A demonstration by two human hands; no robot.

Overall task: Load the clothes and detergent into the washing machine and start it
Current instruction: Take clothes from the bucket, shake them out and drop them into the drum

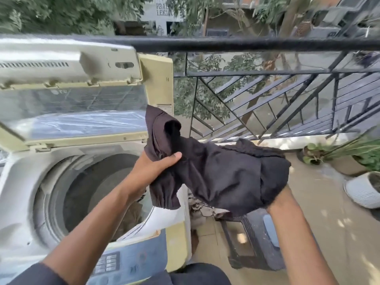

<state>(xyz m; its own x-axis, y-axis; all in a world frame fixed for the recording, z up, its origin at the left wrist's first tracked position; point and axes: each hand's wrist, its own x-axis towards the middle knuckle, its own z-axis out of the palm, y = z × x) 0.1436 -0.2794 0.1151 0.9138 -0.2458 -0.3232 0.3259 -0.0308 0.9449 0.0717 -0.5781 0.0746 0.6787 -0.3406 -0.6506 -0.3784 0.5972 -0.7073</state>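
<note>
Both hands hold a dark garment (222,173) beside the washer's (26,182) open drum (86,194). The left hand (152,167) has its fingers clamped on it; the right hand's fingers are hidden under cloth. A railing (267,44) and pots (364,190) stand close by.

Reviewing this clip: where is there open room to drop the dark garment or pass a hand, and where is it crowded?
The drum opening beneath the raised lid is open on its far and left sides; some laundry shows at its near right. Bare floor lies between the dark stool and the white pot. It is crowded by the plants and between machine and stool.
</note>
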